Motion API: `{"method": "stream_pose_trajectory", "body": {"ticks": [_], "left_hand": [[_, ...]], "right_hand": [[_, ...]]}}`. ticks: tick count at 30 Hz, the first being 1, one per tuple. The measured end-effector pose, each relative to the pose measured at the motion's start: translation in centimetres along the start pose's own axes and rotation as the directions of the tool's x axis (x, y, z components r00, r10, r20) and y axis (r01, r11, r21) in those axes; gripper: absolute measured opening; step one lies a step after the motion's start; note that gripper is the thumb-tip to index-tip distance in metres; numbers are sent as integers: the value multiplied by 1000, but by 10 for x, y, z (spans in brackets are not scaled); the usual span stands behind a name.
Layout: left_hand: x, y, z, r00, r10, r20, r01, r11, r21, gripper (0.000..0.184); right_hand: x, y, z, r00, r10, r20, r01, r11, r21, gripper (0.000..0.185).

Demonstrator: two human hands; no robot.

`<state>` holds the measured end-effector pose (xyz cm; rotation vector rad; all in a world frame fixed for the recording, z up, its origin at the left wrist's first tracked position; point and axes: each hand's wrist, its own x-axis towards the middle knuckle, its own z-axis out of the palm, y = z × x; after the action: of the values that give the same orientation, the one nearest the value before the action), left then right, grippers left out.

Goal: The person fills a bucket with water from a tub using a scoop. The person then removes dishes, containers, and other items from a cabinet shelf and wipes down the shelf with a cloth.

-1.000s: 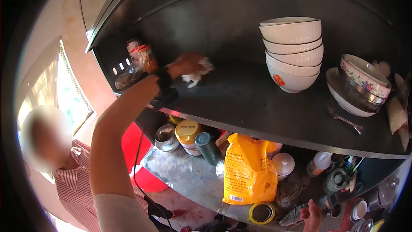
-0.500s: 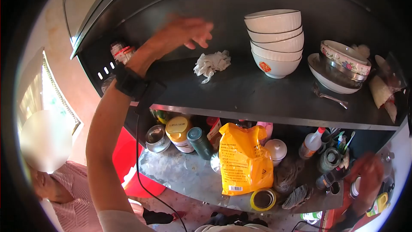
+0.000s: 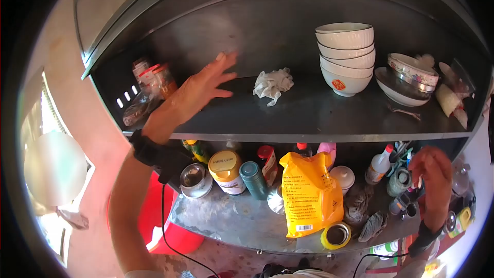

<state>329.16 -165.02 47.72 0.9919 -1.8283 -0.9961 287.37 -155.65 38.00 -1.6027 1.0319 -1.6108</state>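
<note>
My left hand (image 3: 203, 90) reaches over the upper shelf, fingers spread and nothing in them. To its right, apart from it, lies a crumpled white tissue (image 3: 272, 85). Farther right is a stack of white bowls (image 3: 346, 62), the lowest with a red mark. My right hand (image 3: 432, 177) is raised at the right end of the lower shelf, its fingers curled in together; whatever they hold, if anything, is hidden. Close to it are a glass jar (image 3: 399, 182) and a bottle with a red cap (image 3: 379, 164). Both wrists wear black bands.
Red-lidded jars (image 3: 163, 80) stand at the upper shelf's left end. A floral bowl (image 3: 411, 67) rests on other dishes at right. Below are a yellow bag (image 3: 311, 195), a roll of tape (image 3: 336, 236), a green canister (image 3: 253, 180) and a tub (image 3: 226, 171). A cable (image 3: 164, 216) hangs from my left wrist.
My left hand has moved lower and left, away from the tissue. My right hand has risen beside the lower shelf. The view has shifted, and the person at left is mostly out of sight.
</note>
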Motion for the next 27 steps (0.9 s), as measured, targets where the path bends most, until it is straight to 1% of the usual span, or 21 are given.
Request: {"method": "stream_pose_trajectory", "body": {"ticks": [1,2,3,4,5,7,8,9,10,11,13,14,16,17,19,20,21,23,24,26,27], "left_hand": [[0,4,-2,998,10,-58,2,976,216,68],[2,8,-1,999,14,-44,-5,978,206,68],[7,14,0,1000,-11,-26,20,918,396,69],[14,19,3,999,-38,-14,39,819,573,70],[25,19,6,999,-32,-5,30,822,569,70],[51,11,11,989,-148,15,103,753,650,76],[64,4,11,990,-143,19,96,752,652,76],[76,-5,12,982,-182,54,104,753,650,76],[88,-14,13,971,-221,88,113,754,647,77],[101,-20,18,972,-217,88,109,752,650,77],[121,-29,30,916,-240,321,-75,684,725,65],[122,-34,36,916,-241,321,-74,684,725,65],[117,-43,46,959,44,279,-256,549,796,51],[118,-42,48,961,43,272,-250,550,797,51],[116,-36,46,952,48,303,-245,713,657,49],[101,-16,44,960,120,252,-260,715,649,48],[86,5,40,987,70,144,-147,753,642,49],[65,21,10,975,218,35,-201,811,550,51],[51,25,-4,978,209,19,-183,808,560,51],[20,26,-33,969,129,-212,5,845,535,49],[6,17,-50,967,124,-224,16,844,536,49]], "right_hand": [[-4,-2,8,999,-7,32,7,1000,-4,19],[-8,-3,17,998,-9,68,8,1000,25,18],[-12,-3,24,994,-14,106,8,998,56,17],[-17,-4,29,995,-11,97,6,999,47,17],[-23,-4,34,993,26,114,-33,998,58,16],[-32,-1,35,991,53,125,-62,996,67,15],[-36,2,35,990,68,121,-79,993,92,15],[-42,5,34,989,82,120,-97,988,119,15],[-52,11,28,984,143,107,-156,980,127,15],[-55,16,24,985,138,104,-151,980,129,15],[-57,22,19,985,166,49,-170,979,111,15],[-56,22,20,985,166,49,-171,979,112,15],[-52,20,24,984,177,0,-177,981,86,15],[-49,21,26,984,176,7,-176,981,84,15],[-42,24,33,983,183,9,-183,980,73,15],[-39,26,35,982,184,33,-186,980,71,15],[-37,28,37,979,196,50,-198,978,61,15],[-32,34,40,976,198,92,-205,977,65,15],[-31,36,39,973,203,108,-209,976,53,15],[-32,47,34,968,213,130,-219,975,35,16],[-30,52,34,966,213,143,-221,975,37,16]]}}
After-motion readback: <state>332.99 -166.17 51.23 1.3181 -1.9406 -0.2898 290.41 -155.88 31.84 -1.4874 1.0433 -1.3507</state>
